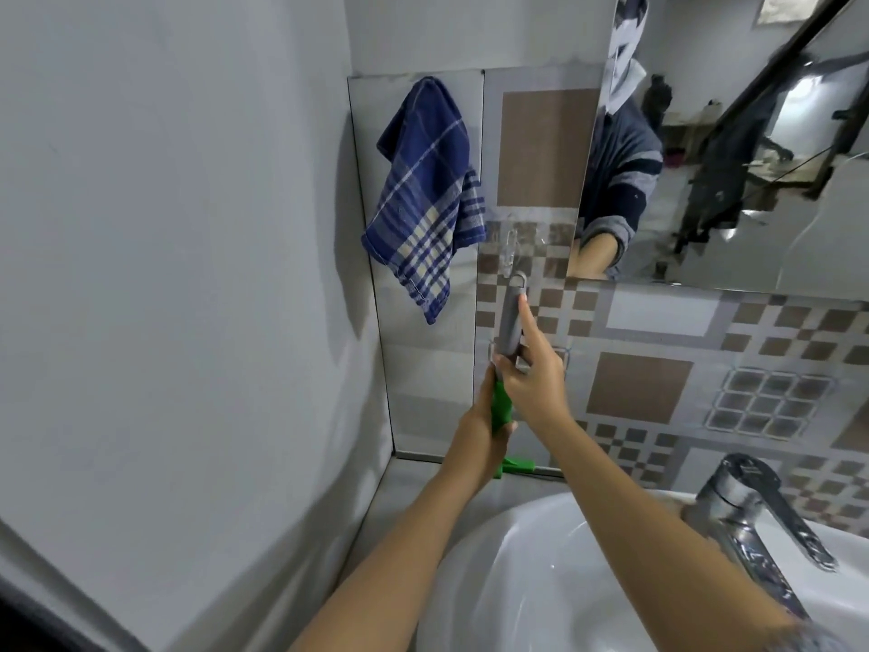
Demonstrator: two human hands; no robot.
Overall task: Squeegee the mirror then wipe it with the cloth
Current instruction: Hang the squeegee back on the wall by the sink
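The squeegee (511, 317) has a grey handle and a green lower part; it stands upright against the tiled wall, its top at a clear hook (509, 249). My right hand (531, 374) grips the grey handle, forefinger stretched up along it. My left hand (484, 421) holds the green part just below. The green blade end (658, 464) shows near the wall's foot. A blue checked cloth (423, 195) hangs on the wall to the upper left. The mirror (733, 181) is at the upper right and reflects a person's arm.
A white basin (541, 571) lies below my arms, with a chrome tap (757, 515) at its right. A plain grey wall (164, 275) closes the left side and meets the tiled wall (658, 378) in a corner.
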